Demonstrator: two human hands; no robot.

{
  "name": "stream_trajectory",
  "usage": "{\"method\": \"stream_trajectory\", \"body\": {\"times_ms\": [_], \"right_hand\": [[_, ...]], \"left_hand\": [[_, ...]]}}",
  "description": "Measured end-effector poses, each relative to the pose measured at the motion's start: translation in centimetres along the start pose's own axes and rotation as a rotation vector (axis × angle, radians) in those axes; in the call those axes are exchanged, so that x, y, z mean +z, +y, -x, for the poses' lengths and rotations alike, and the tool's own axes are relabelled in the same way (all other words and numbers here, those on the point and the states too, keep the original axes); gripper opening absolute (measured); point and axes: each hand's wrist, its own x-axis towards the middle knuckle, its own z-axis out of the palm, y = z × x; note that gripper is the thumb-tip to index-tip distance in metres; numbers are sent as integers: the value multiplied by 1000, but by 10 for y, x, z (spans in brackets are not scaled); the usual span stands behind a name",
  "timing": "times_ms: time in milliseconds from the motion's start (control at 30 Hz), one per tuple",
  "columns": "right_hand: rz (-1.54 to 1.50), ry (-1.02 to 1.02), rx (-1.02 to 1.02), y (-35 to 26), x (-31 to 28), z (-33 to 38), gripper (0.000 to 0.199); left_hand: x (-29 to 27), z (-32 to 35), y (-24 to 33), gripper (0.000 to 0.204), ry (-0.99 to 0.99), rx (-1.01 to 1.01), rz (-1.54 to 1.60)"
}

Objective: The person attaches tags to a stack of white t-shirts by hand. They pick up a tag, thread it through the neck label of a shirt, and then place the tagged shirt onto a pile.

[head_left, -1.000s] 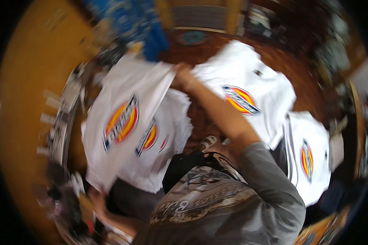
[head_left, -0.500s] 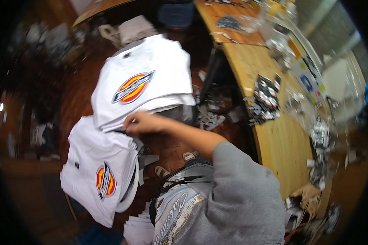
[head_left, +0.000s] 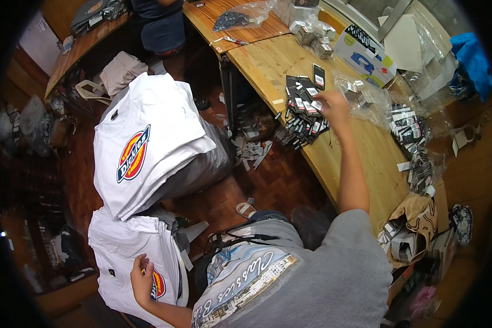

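My right hand (head_left: 334,112) reaches over the wooden table, its thumb and fingers pinched at the edge of a black hang tag (head_left: 311,107) with a white label. This tag lies at the top of a heap of similar black tags (head_left: 311,127) near the table's edge. My left hand (head_left: 142,280) rests over the nearer pile of white T-shirts (head_left: 123,240), fingers loosely spread and partly covering a red and yellow printed emblem. Beyond it lies a larger pile of white T-shirts (head_left: 175,120) with the same emblem, on a dark plastic-wrapped bundle (head_left: 199,169).
Along the wooden table (head_left: 361,164) lie a single tag (head_left: 318,76), clear plastic bags, a printed box (head_left: 364,56) and more bundled tags (head_left: 407,131). A brown paper bag (head_left: 413,218) is at the right. Another person (head_left: 158,27) stands at the back; scraps (head_left: 251,150) litter the floor.
My right hand has gone from the T-shirts across to the tags on the table. My left hand has come into view over the nearer pile. The view has turned rightward.
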Motion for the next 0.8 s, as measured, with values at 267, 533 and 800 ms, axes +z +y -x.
{"method": "stream_trajectory", "body": {"times_ms": [267,533,800], "right_hand": [[570,-526,-557,-47,109,8,14],[-656,-143,604,77,81,-63,22],[-934,57,525,77,-39,-140,40]], "left_hand": [[12,-7,20,33,2,35,37],[25,31,-36,33,20,-130,140],[30,22,-20,35,-9,-46,9]]}}
